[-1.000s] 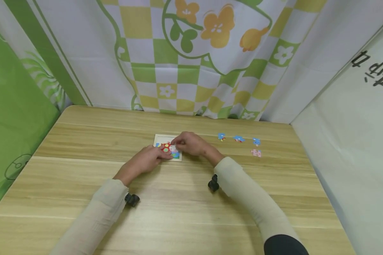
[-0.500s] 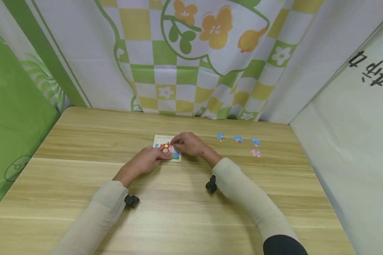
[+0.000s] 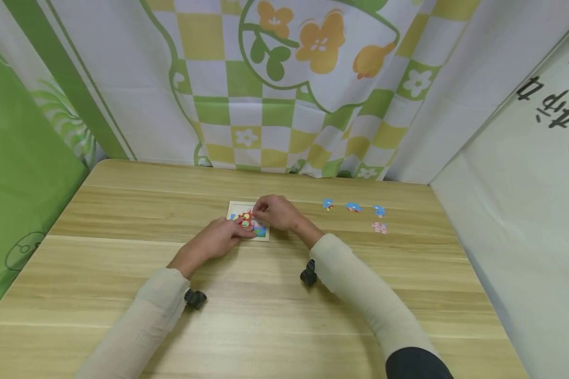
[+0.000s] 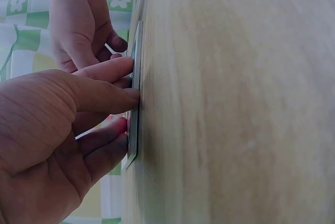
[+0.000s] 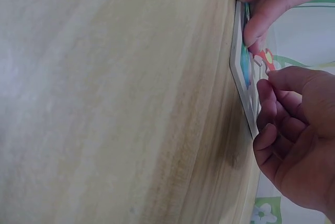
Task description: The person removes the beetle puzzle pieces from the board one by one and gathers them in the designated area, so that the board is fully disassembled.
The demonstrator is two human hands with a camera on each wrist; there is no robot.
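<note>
A small jigsaw puzzle board (image 3: pixel 234 204) with a pale frame lies on the table, partly filled with colourful pieces. My left hand (image 3: pixel 216 238) rests on its near left side, fingers extended and pressing on the board and its edge, as the left wrist view shows. At the board's right side, my right hand (image 3: pixel 281 212) pinches a red puzzle piece (image 5: pixel 269 56) with a yellow spot between thumb and forefinger. In the right wrist view this piece stands tilted up from the board. Both hands cover parts of the picture.
To the right on the wooden table (image 3: pixel 246 316) lie loose blue puzzle pieces (image 3: pixel 353 207) and a pink puzzle piece (image 3: pixel 379 228). A checked curtain (image 3: pixel 275 116) hangs behind the table's far edge, and a white panel (image 3: pixel 517 189) stands along the right.
My right hand and forearm have shifted slightly left, and the red puzzle piece has moved a little with the fingers. The left hand stays almost still on the board.
</note>
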